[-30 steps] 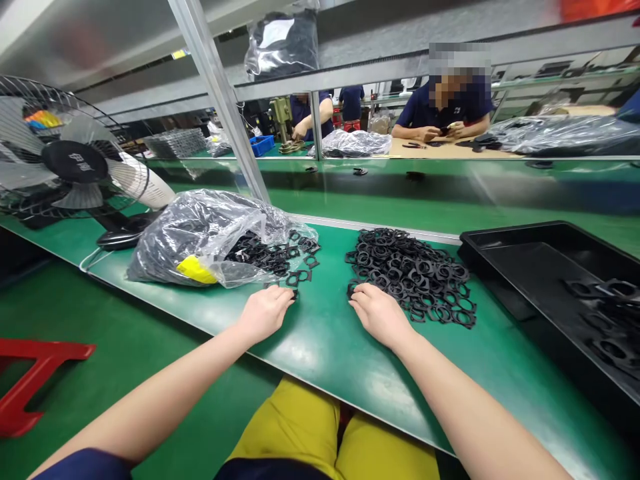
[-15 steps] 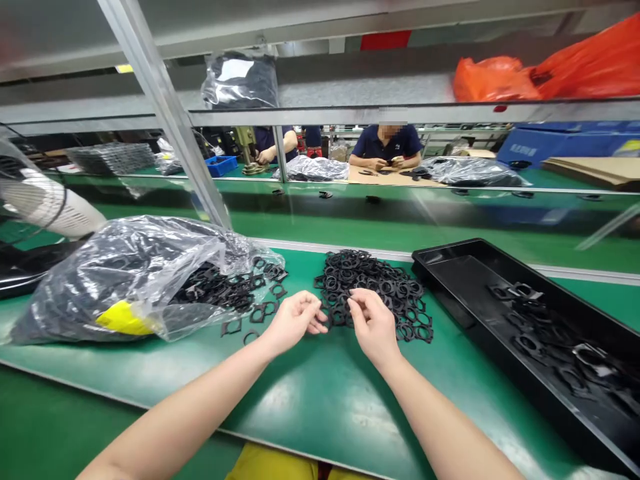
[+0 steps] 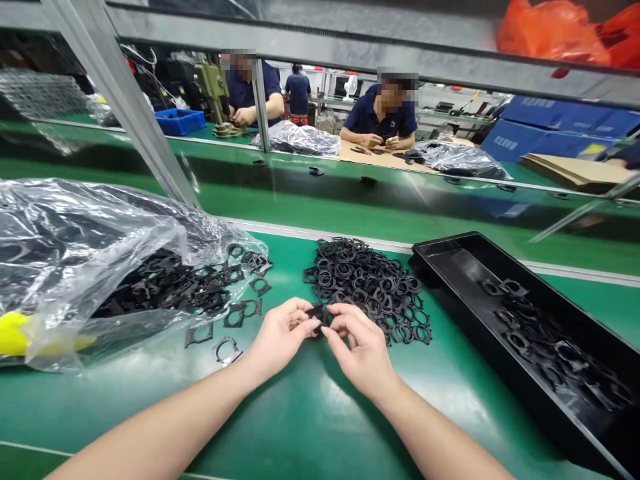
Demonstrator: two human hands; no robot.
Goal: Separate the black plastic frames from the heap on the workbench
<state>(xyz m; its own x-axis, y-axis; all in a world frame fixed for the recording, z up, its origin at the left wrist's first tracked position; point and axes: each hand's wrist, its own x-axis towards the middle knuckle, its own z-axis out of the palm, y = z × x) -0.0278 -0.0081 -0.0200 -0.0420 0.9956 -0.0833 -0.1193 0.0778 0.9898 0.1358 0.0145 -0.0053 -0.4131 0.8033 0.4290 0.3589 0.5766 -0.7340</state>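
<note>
Between my two hands is a small black plastic ring part (image 3: pixel 317 312), partly covered by the fingers. My left hand (image 3: pixel 286 335) pinches its left side between thumb and fingers. The fingertips of my right hand (image 3: pixel 358 340) close on its right side. Just behind the hands rises a heap of black ring parts (image 3: pixel 363 273) on the green tabletop (image 3: pixel 280 413). To the left, a clear plastic bag (image 3: pixel 100 227) lies open with many flat black frame parts (image 3: pixel 170 283) spilling out of its mouth.
A long black tray (image 3: pixel 465 313) on the right holds scattered black parts (image 3: pixel 560 353). A slanted metal post (image 3: pixel 125 107) stands behind the bag. Across the bench, a person in a dark shirt (image 3: pixel 383 117) handles small parts; another works at the left.
My hands, apart before, have come together over the tabletop and now both grip a black ring part. The camera view has tilted down and come closer to the bag.
</note>
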